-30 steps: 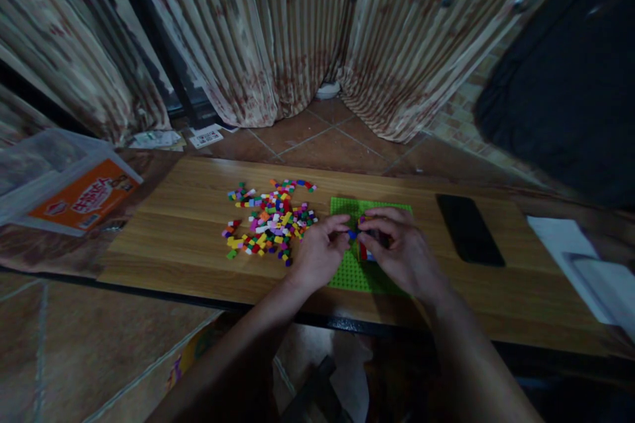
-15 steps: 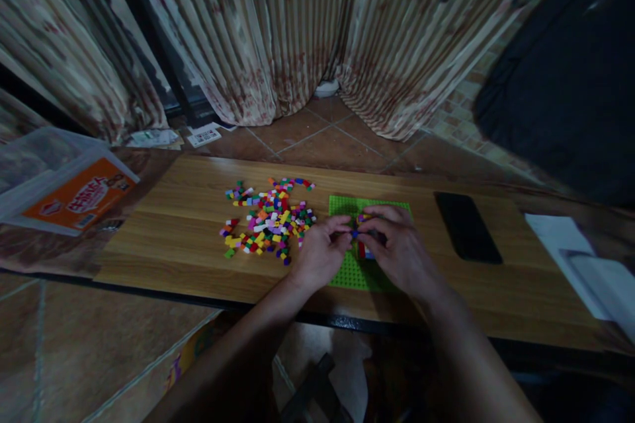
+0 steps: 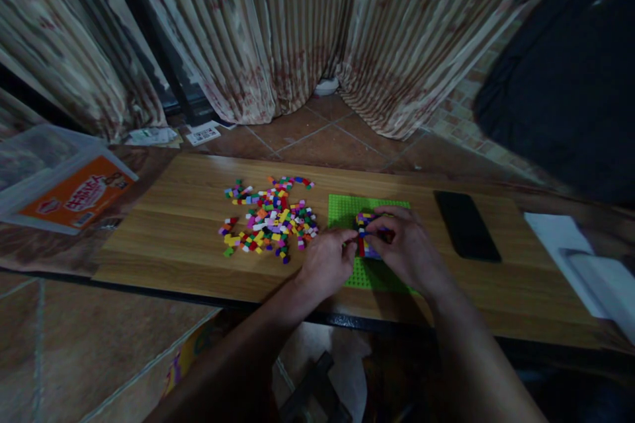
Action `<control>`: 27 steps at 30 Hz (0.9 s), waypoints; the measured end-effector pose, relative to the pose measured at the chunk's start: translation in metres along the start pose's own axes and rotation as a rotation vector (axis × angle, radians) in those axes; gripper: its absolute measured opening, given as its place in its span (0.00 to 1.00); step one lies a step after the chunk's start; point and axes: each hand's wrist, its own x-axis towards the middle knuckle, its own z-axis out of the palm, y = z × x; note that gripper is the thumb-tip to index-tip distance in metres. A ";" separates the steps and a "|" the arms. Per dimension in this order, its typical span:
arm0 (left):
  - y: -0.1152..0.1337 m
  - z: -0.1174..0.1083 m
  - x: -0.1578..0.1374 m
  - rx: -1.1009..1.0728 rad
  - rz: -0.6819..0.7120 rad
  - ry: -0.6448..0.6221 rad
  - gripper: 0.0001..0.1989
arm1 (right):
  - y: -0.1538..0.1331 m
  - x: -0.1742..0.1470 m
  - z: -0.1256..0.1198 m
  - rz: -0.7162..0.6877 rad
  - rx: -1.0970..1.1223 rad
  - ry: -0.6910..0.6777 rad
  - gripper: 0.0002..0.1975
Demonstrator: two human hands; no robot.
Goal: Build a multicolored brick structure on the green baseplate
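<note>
A build of small toy bricks [image 3: 362, 249] in red, blue, yellow and purple stands on the green studded baseplate [image 3: 342, 208], partly covered by my fingers. My right hand [image 3: 404, 241] reaches over it from the right, its fingers and thumb closed on a small blue brick [image 3: 368, 233] at the build's upper left side. At the build's left edge is my left hand [image 3: 330, 254], fingers bent and pressed together, the index fingertip touching or nearly touching the bricks. Whether it pinches a piece is hidden.
Many loose coloured bricks [image 3: 270, 218] lie in a heap left of the baseplate on the wooden table [image 3: 159, 225]. A black phone [image 3: 466, 225] and white papers [image 3: 565, 258] lie to the right. A clear plastic box with an orange label [image 3: 79, 195] stands at the far left.
My hands, which met over a blue brick above the baseplate, have lowered and parted slightly. The right fingers now press at the build, and more of it shows.
</note>
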 end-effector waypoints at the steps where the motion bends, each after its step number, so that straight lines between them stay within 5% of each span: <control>1: 0.001 0.000 -0.001 0.026 0.012 -0.001 0.13 | 0.000 0.000 0.000 0.014 0.011 0.003 0.03; 27: 0.005 0.004 -0.008 0.245 0.083 -0.091 0.15 | 0.010 0.007 0.008 0.079 0.030 0.038 0.10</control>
